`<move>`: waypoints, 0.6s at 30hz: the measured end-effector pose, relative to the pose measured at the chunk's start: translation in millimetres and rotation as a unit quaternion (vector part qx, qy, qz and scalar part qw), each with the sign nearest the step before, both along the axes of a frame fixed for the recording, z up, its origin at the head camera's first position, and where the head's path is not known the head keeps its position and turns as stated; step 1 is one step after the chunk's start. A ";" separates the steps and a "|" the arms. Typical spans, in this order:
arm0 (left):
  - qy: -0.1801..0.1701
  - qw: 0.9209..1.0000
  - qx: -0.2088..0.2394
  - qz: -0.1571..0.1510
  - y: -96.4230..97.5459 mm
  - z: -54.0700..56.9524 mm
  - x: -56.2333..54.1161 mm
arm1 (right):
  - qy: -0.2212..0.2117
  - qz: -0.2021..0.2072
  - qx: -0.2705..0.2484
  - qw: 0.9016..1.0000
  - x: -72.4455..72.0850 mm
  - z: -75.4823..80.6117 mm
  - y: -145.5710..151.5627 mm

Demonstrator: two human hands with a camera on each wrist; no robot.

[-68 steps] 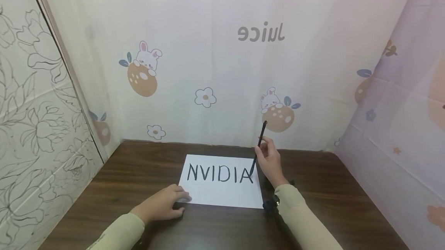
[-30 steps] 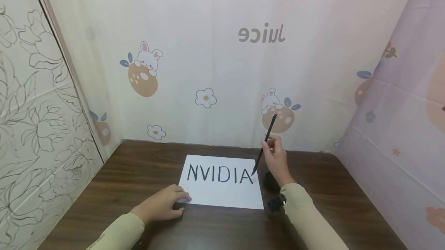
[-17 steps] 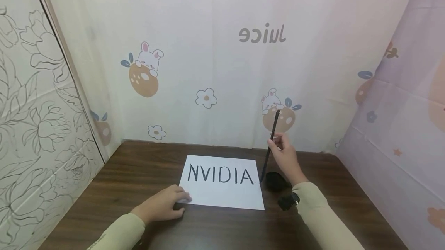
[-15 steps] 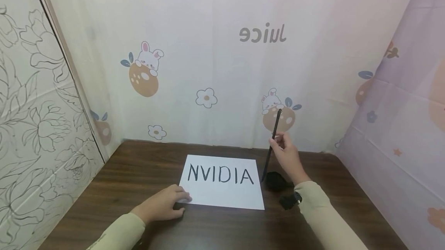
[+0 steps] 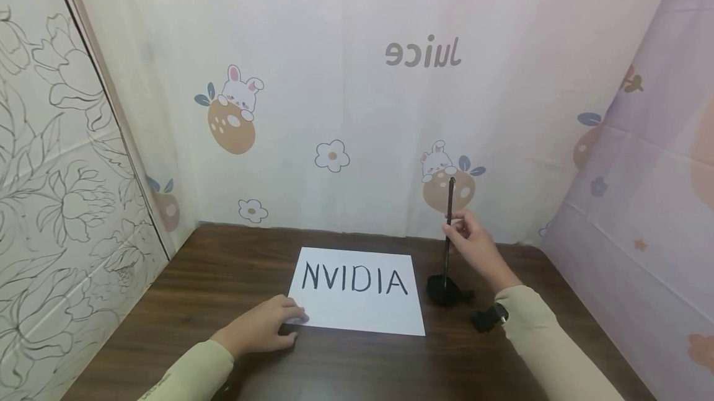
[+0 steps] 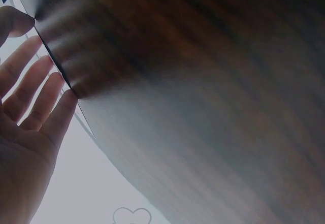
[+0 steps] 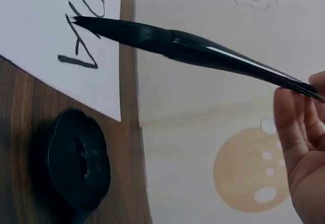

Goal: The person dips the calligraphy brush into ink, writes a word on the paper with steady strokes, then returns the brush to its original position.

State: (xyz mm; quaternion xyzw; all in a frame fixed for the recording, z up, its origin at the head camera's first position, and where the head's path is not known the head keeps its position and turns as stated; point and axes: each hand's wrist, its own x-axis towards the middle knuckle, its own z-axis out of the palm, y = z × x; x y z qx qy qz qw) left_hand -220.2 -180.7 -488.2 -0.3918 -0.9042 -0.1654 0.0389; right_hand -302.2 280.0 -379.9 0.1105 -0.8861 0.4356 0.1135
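Note:
My right hand pinches a dark calligraphy brush by its handle, held nearly upright. In the head view its tip is over or inside a small black dish right of the paper. In the right wrist view, the brush has a dark, pointed tip, and the flower-shaped dish shows dark liquid. My left hand rests with its fingers on the lower left corner of the white paper, which bears "NVIDIA" in black strokes. Spread fingers show in the left wrist view.
The dark wooden table meets a pale printed curtain along its back edge. A white panel with flower line drawings stands on the left, and another curtain hangs on the right.
My right hand has moved the brush rightward off the letter A, past the paper's edge to the black dish, and the brush is more upright. My left hand has stayed in place.

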 end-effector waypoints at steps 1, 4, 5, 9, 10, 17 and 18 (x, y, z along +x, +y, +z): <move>-0.001 1.000 0.001 0.000 0.1 0.2 0.2 | -0.005 0.001 0.001 1.000 -0.4 -0.1 2.2; -0.001 1.000 0.001 0.000 0.3 1.0 0.8 | -0.022 0.002 0.004 1.000 -2.0 -1.7 9.3; 0.000 1.000 0.001 -0.001 0.4 1.2 1.0 | -0.028 0.002 0.005 1.000 -2.5 -2.8 11.9; 0.000 1.000 0.000 0.001 0.6 2.0 1.7 | -0.055 0.002 0.004 0.998 -4.9 -8.9 22.8; 0.000 1.000 0.000 0.000 0.6 2.2 1.8 | -0.061 0.002 0.001 0.998 -5.6 -10.2 25.5; -0.008 1.000 -0.008 0.009 0.9 2.3 1.9 | -0.089 0.011 -0.016 0.996 -9.6 -18.7 43.0; -0.009 1.000 -0.008 0.010 0.9 2.3 1.9 | -0.093 0.011 -0.012 0.995 -9.2 -20.0 44.9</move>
